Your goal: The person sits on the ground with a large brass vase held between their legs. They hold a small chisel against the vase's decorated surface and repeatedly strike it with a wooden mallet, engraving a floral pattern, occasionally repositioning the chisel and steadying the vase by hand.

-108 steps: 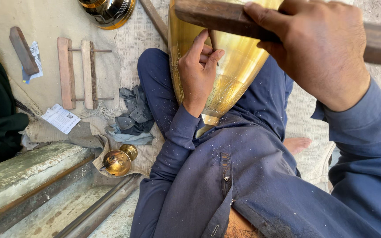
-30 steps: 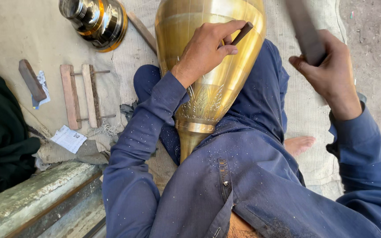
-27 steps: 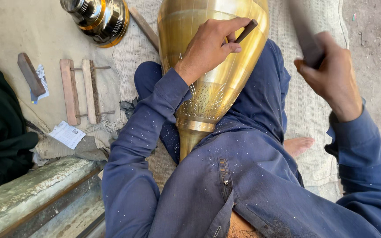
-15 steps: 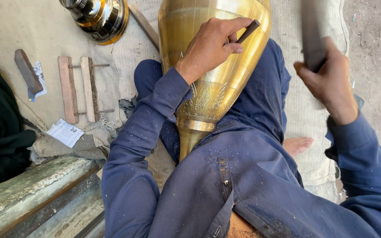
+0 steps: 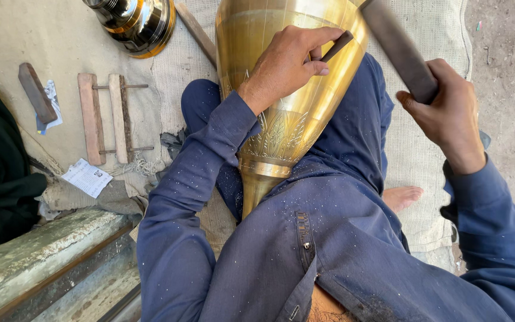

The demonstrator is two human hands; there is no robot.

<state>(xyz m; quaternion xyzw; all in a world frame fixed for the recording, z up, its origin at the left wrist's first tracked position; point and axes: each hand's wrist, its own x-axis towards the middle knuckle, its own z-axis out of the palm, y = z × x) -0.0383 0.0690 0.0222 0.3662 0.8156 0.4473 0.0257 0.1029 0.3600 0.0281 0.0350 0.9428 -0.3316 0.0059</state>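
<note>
A person in a dusty dark blue work suit sits on the ground on a woven mat (image 5: 430, 137), seen from above, with a large brass vase (image 5: 287, 101) lying along the lap. Its narrow foot points toward the body and is wedged between the legs, while the wide belly points away, which seems to keep the round shape from rolling. The left hand (image 5: 287, 65) lies over the upper belly of the vase, fingers curled tight around a short dark chisel (image 5: 336, 46) whose tip rests against the metal, placed as if to mark the surface beside the leaf pattern already cut lower down. The right hand (image 5: 445, 110) is raised off to the side, clenched around the lower end of a long flat wooden mallet (image 5: 397, 48) that slants up toward the top edge of the view, poised above the chisel rather than touching it. One bare foot (image 5: 403, 197) shows on the mat, just beside the right leg. On the tan cloth to the left, well apart from the hands, lie a small wooden frame (image 5: 105, 116) of two slats joined by thin rods, a dark wooden block (image 5: 37, 92), and a folded slip of paper (image 5: 87, 177). A second polished brass vessel (image 5: 132, 24) sits at the top left, set aside. A worn concrete ledge (image 5: 37, 250) runs along the lower left.
</note>
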